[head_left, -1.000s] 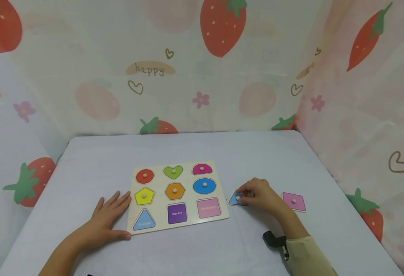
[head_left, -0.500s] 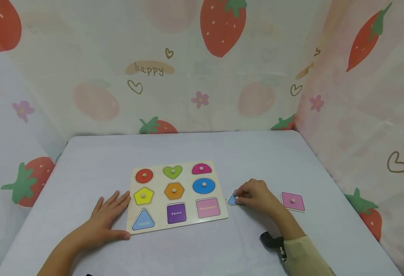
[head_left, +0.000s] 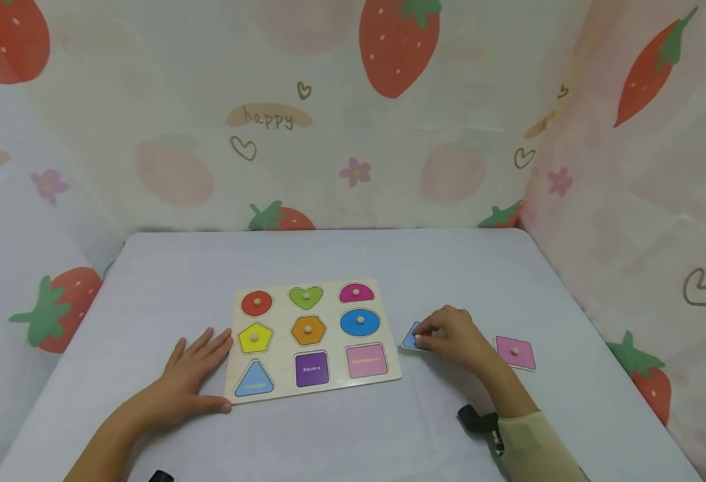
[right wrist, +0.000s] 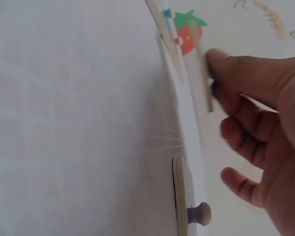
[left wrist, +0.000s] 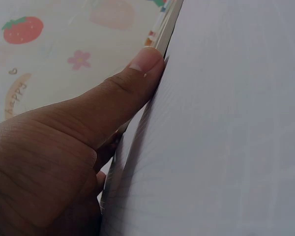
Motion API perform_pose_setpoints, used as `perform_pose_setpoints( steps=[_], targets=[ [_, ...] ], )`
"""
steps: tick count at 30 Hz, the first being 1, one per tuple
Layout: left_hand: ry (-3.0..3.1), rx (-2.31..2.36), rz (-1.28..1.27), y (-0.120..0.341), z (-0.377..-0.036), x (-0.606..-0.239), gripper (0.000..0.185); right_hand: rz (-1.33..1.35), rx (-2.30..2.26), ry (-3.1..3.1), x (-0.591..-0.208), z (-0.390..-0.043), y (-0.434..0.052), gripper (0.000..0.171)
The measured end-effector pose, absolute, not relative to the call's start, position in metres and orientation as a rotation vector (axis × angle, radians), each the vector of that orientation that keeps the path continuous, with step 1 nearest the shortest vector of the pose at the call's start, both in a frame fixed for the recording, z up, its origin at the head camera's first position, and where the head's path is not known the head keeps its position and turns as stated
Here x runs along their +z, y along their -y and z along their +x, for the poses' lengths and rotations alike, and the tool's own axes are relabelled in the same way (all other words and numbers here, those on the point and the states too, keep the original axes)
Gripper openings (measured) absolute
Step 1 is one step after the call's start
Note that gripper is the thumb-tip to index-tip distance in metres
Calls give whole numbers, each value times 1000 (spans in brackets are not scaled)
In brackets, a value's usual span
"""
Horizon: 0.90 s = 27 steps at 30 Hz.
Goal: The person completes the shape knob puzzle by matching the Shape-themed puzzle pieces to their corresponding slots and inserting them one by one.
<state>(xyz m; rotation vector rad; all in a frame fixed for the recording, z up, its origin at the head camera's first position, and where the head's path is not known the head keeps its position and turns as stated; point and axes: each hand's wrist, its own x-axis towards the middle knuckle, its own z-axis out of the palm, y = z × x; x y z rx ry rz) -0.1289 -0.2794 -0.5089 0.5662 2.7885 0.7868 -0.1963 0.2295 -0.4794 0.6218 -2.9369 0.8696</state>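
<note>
— Counted pieces on the puzzle board point(head_left: 391, 375)?
— Six pegged shapes seated in the far two rows; three slots in the near row bare of pegs.
— Loose pieces?
— Two, right of the board: a blue piece point(head_left: 411, 337) just beside it, a pink piece point(head_left: 514, 352) farther right.
— Right hand point(head_left: 455, 338)?
— Curled over the blue piece, fingertips pinching its peg; piece low at the table point(head_left: 389, 261).
— Left hand point(head_left: 187, 381)?
— Lay flat, fingers spread, thumb pressed along the board's near-left edge; held nothing.
</note>
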Motion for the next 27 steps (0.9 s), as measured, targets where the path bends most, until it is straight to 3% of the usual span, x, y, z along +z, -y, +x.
perform_pose_setpoints(
  steps=[12, 27],
  targets=[
    [-2786, 780, 561, 278, -132, -510, 120, 792, 928, 2775, -431, -197, -203, 13],
    [-2790, 776, 546, 279, -130, -509, 120, 995, 998, 2765, -410, -197, -113, 13]
  ],
)
